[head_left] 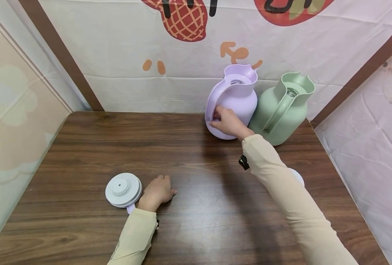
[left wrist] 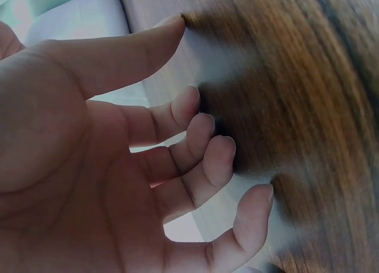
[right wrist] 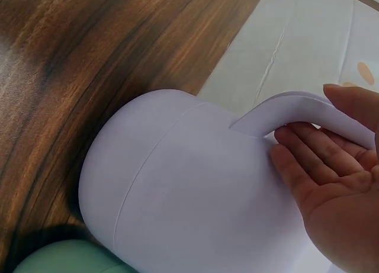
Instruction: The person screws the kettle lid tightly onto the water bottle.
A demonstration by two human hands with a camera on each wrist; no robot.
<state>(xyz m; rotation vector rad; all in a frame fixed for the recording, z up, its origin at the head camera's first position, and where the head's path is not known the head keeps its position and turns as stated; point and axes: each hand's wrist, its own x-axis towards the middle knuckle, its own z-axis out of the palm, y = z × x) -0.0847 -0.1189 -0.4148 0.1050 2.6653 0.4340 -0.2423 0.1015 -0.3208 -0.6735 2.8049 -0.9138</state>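
Observation:
A lilac vacuum jug, lidless, stands at the back of the table near the backdrop. My right hand holds its handle, with fingers passed into the gap between handle and body. In the right wrist view the fingers of this hand lie under the handle and the thumb is on its other side. My left hand rests fingertips down on the table, fingers loosely bent and holding nothing. Just left of it lies a white lid with a lilac tab, its stepped plug facing up.
Right beside the lilac jug stands a green vacuum jug, also without a lid. A white round piece shows partly from behind my right forearm. The wooden table meets a printed cloth backdrop at its back edge.

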